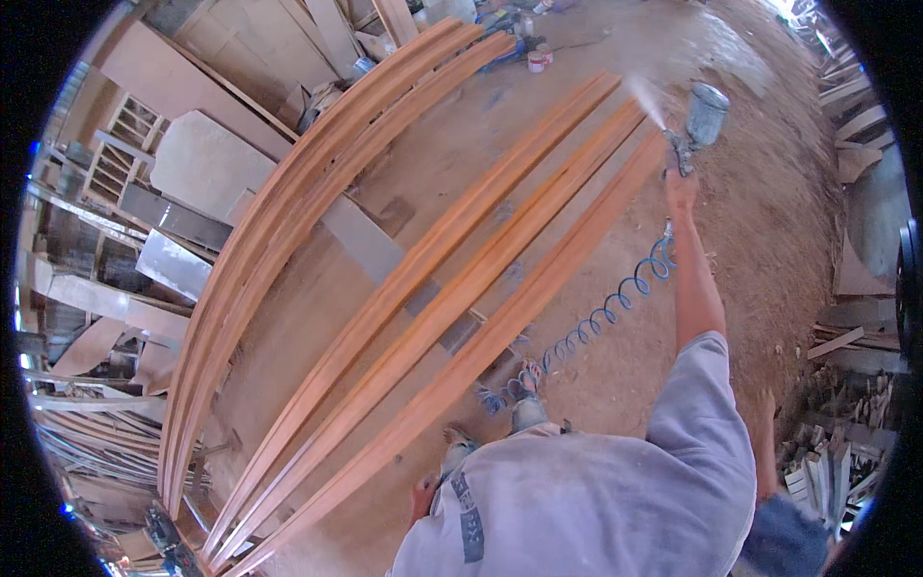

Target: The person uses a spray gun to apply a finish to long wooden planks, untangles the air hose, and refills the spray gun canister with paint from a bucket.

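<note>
Stretched forward at the right, my right hand (681, 190) is closed around a spray gun (679, 152) with a grey cup (707, 113). A white mist (646, 98) leaves its nozzle toward the far ends of the long wooden strips. Closest to the gun is the near reddish-brown strip (538, 298); a middle strip (461, 288) and a farther strip (413, 274) run beside it. A blue coiled air hose (615, 300) hangs from the gun toward my feet. My left hand (423, 495) is low beside my body, partly hidden by my shirt; its fingers are unclear.
More long wooden strips (260, 240) lie to the left, past a grey board (361, 236) on the dirt floor. Boards and panels (216, 159) lean farther left. Small cans (538, 61) stand far ahead. Scrap wood (832, 471) is piled right, near another person's arm (764, 447).
</note>
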The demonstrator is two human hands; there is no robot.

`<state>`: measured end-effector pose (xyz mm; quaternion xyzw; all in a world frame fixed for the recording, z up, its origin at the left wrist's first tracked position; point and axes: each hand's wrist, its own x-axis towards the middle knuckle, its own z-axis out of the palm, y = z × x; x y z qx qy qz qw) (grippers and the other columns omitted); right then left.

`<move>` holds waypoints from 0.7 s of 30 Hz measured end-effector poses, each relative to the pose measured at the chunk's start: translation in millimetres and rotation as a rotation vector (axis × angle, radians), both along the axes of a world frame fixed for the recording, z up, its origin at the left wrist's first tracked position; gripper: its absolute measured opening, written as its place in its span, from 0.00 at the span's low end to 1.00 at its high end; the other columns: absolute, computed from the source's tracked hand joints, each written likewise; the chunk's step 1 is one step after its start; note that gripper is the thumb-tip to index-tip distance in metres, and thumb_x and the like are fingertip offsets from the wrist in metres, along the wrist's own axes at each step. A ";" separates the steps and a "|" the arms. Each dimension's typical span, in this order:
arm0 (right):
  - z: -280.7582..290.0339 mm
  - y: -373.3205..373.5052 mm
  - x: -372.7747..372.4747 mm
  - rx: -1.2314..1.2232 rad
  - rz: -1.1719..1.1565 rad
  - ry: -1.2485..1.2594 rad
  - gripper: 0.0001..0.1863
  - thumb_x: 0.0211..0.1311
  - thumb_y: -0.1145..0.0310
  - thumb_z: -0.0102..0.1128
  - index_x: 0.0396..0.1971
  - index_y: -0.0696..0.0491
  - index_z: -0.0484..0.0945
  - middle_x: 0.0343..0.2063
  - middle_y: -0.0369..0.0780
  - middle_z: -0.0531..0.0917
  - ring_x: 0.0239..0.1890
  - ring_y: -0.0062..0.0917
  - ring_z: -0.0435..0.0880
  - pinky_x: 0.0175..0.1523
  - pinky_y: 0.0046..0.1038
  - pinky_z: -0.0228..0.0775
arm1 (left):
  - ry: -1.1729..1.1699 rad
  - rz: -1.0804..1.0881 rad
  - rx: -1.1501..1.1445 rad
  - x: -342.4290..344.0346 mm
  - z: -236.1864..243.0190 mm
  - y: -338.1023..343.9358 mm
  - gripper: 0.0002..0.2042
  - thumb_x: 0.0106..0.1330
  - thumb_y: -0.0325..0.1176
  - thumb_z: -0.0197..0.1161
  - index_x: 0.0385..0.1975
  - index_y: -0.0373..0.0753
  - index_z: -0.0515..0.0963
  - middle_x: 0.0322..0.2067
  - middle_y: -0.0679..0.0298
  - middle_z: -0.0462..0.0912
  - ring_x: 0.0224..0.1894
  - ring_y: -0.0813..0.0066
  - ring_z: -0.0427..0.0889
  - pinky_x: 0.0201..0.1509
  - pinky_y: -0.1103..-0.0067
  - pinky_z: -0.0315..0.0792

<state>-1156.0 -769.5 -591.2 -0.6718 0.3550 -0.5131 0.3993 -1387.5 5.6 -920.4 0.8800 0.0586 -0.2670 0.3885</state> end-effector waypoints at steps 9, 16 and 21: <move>-23.6 191.4 -33.6 0.017 0.358 0.254 0.23 0.58 0.50 0.59 0.25 0.59 0.79 0.14 0.33 0.71 0.20 0.17 0.69 0.26 0.28 0.62 | 0.249 0.349 -0.064 -64.8 -54.5 58.0 0.26 0.59 0.50 0.61 0.48 0.33 0.76 0.40 0.49 0.82 0.44 0.63 0.80 0.49 0.72 0.71; -57.0 363.9 -116.7 0.014 0.618 0.312 0.21 0.59 0.51 0.60 0.25 0.58 0.79 0.13 0.33 0.71 0.19 0.15 0.68 0.23 0.27 0.60 | -0.065 0.492 -0.363 -124.4 -34.0 106.0 0.20 0.62 0.42 0.60 0.47 0.33 0.77 0.36 0.58 0.83 0.38 0.73 0.79 0.43 0.76 0.71; -81.2 496.9 -156.8 0.057 0.841 0.409 0.18 0.60 0.54 0.60 0.23 0.56 0.78 0.13 0.30 0.71 0.18 0.13 0.67 0.22 0.25 0.58 | -0.001 0.854 -0.509 -267.3 -70.3 189.4 0.19 0.62 0.39 0.61 0.48 0.34 0.76 0.31 0.63 0.81 0.32 0.77 0.77 0.38 0.80 0.71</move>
